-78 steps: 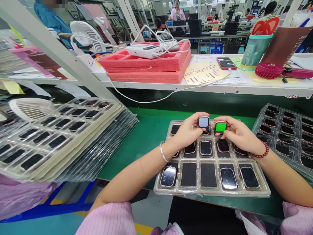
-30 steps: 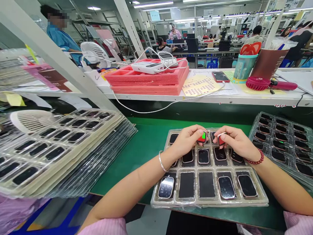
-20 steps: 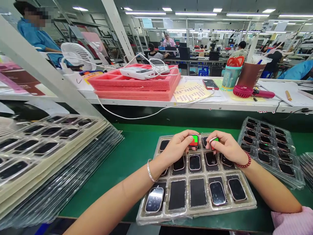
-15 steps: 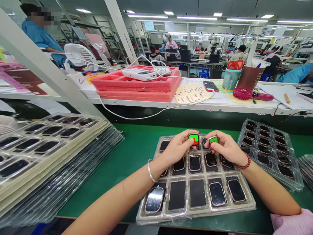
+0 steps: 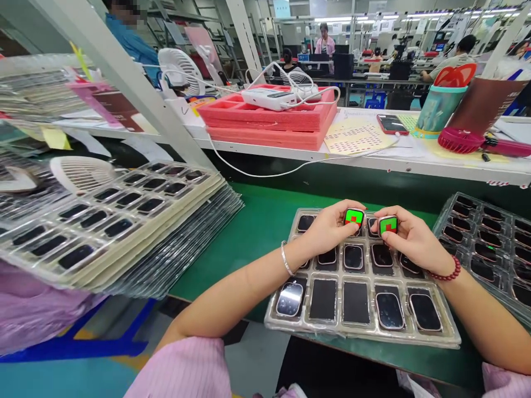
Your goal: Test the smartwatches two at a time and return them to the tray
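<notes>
My left hand (image 5: 335,225) grips a smartwatch (image 5: 354,216) whose lit screen is green and red, its thumb on the lower edge of the display. A second smartwatch (image 5: 388,226), also lit green with a red patch, is pinched in my right hand (image 5: 412,237). Neither watch shows a strap. Both hands are above the far part of a clear plastic tray (image 5: 363,333). Dark-screened watches, such as a watch (image 5: 390,310) in the front row, lie in its compartments. Two front compartments, including one with a dark pad (image 5: 323,299), hold no watch.
A tall stack of trays (image 5: 203,232) with watches stands at the left, another tray stack (image 5: 485,243) at the right. On the shelf lie red foam (image 5: 265,132), a phone (image 5: 392,124), a teal cup (image 5: 440,110) and a pink handheld fan (image 5: 460,141). A white cable (image 5: 265,175) hangs over its edge.
The camera view has swung left and down, so things sit farther right and higher. The watch in my right hand now faces me more squarely. Both hands still hold their watches.
</notes>
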Tool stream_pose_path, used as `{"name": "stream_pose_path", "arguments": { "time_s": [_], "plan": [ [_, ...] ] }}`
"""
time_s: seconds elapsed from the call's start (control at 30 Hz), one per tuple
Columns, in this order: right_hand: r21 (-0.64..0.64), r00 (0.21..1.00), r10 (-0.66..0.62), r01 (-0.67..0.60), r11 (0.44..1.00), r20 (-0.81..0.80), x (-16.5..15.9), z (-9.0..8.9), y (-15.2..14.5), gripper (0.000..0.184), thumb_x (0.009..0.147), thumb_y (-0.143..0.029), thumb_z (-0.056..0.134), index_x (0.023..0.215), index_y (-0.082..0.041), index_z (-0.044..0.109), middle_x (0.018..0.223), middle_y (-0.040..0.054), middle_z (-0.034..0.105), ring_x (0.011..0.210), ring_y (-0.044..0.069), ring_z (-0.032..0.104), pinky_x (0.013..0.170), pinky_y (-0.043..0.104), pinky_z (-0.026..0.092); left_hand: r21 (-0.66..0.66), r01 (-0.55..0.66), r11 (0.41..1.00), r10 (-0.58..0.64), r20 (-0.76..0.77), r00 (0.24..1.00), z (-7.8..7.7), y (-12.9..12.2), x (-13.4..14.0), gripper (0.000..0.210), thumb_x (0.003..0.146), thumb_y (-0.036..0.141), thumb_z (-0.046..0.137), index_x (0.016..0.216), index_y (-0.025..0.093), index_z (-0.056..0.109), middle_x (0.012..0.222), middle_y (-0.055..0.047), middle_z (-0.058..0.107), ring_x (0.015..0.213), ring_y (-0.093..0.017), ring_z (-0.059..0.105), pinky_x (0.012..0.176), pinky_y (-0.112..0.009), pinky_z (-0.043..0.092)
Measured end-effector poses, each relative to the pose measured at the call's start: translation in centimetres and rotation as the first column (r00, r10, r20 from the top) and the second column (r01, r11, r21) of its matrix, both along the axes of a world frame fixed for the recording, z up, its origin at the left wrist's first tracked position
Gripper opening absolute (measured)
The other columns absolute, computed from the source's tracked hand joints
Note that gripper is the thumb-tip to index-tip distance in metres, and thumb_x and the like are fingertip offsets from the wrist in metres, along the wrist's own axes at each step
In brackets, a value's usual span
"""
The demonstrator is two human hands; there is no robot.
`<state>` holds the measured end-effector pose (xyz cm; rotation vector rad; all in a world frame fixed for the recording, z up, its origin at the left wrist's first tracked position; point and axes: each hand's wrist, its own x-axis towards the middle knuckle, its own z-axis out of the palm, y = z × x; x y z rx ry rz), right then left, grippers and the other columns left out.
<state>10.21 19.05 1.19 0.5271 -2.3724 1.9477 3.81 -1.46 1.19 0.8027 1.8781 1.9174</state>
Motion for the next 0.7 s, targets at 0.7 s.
{"name": "stream_pose_path", "arguments": {
  "time_s": [0.7],
  "plan": [
    [0.015,1.000,0.005,-0.005,1.000,-0.020,0.13,0.39,0.15,0.018,0.088,-0.015,0.055,0.105,-0.016,0.061,0.090,0.0049,0.068,0.069,0.011,0.059,0.057,0.021,0.051,0.049,0.049,0.998,-0.050,0.017,0.999,0.02,-0.08,0.08,0.033,0.078,0.017,0.062,0.111,0.014,0.061,0.101,-0.007,0.066,0.084,-0.015,0.063,0.078,-0.027,0.052]
  ]
}}
